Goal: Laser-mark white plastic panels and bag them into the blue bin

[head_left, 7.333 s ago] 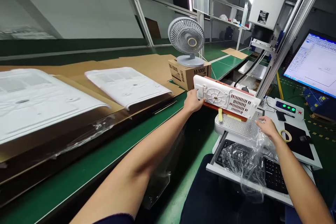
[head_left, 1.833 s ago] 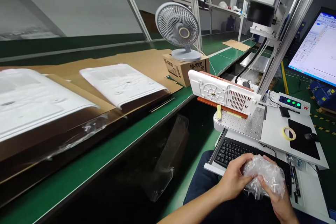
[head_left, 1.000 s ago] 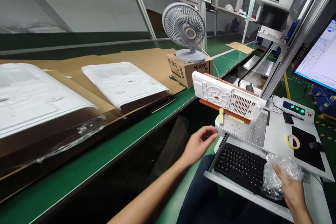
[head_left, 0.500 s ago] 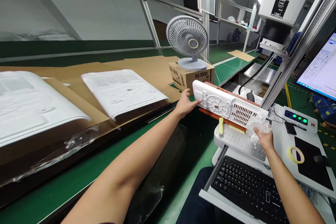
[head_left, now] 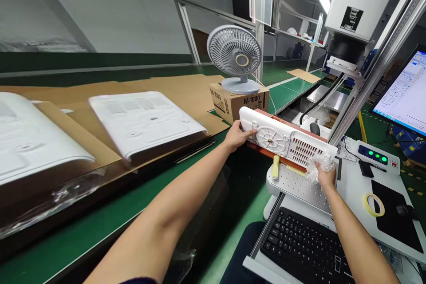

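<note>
While standing on edge on the orange-red fixture [head_left: 266, 153], white plastic panel [head_left: 288, 138] being steadied from both ends, vent grille and round moulded hub facing the camera. Left hand [head_left: 237, 135] gripping the panel's left end, fingers curled closed around the edge. Right hand [head_left: 325, 176] pressing against the panel's lower right corner, fingers closed on a crumpled wad of clear plastic film [head_left: 316, 167], wad touching the panel. Fixture resting on the perforated metal plate [head_left: 301, 184] of the white machine table [head_left: 349, 184], directly under the marking head [head_left: 357, 2]. 2 strips of yellow tape [head_left: 276, 167] sticking to the plate's near-left part, just below the fixture.

Surroundings: black keyboard [head_left: 311, 250] lying on a pull-out tray below the plate, near the right forearm. Roll of yellow tape [head_left: 374, 204] lying flat on the table, right of the plate, beside the black mouse pad [head_left: 397, 219] carrying a mouse [head_left: 405, 211]. Control box [head_left: 377, 156] showing lit green lamps, behind the tape roll. Monitor [head_left: 408, 97] glowing at far right. Grey desk fan [head_left: 235, 57] standing upright on a cardboard box [head_left: 238, 102] marked M-1000, just behind the panel's left end. 2 large white panels lying flat on cardboard sheets on the green conveyor belt [head_left: 100, 230], nearer white sheet [head_left: 143, 120] well apart from the hands, both blurring.
</note>
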The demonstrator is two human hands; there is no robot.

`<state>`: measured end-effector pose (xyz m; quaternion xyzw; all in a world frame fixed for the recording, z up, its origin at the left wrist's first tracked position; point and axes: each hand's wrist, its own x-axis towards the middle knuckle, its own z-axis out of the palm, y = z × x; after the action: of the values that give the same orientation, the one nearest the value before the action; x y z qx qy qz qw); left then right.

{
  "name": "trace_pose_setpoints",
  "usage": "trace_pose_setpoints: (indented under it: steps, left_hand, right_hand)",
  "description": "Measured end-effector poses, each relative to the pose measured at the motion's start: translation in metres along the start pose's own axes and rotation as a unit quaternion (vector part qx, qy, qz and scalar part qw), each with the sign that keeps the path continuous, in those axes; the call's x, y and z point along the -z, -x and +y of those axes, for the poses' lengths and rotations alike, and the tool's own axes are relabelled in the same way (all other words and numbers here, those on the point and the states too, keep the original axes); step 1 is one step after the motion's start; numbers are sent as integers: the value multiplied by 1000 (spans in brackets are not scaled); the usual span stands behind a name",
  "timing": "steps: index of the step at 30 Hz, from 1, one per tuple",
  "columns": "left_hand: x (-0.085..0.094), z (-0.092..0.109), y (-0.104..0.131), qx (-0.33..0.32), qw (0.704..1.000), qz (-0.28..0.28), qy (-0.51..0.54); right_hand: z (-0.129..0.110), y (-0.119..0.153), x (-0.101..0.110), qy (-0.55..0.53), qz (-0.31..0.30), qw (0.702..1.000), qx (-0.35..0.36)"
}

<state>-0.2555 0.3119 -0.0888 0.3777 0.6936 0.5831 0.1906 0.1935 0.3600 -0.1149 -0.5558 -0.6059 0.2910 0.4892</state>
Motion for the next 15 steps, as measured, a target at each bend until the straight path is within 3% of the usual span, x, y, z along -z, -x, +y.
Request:
trace_pose_setpoints:
  steps: [15]
  left_hand:
    - [4,26,8,2,1000,-4,13]
  right_hand:
    - [-4,-2,2,-24,4,1000,-7]
